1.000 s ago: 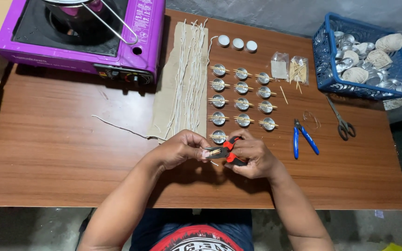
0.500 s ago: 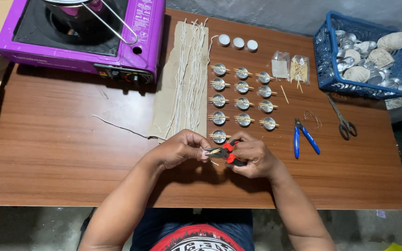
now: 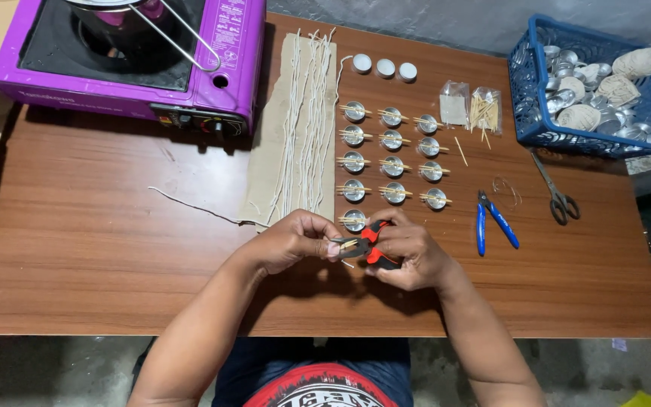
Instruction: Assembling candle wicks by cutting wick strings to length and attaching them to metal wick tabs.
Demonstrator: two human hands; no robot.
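Your left hand (image 3: 295, 240) pinches a small round silver metal cup (image 3: 338, 246) by its rim, just above the near part of the brown wooden bench (image 3: 99, 249). Your right hand (image 3: 408, 252) is clenched around red-and-black-handled pliers (image 3: 374, 240), whose nose meets the cup between your two hands. Just beyond your knuckles sit rows of matching silver cups (image 3: 392, 162), each with a thin wooden stick laid across it. Left of those, pale waxed wick strings (image 3: 303, 128) lie on a tan cardboard sheet (image 3: 273, 166). Blue-handled cutters (image 3: 495, 221) rest to your right, with grey scissors (image 3: 555, 192) near the blue plastic basket (image 3: 525, 98).
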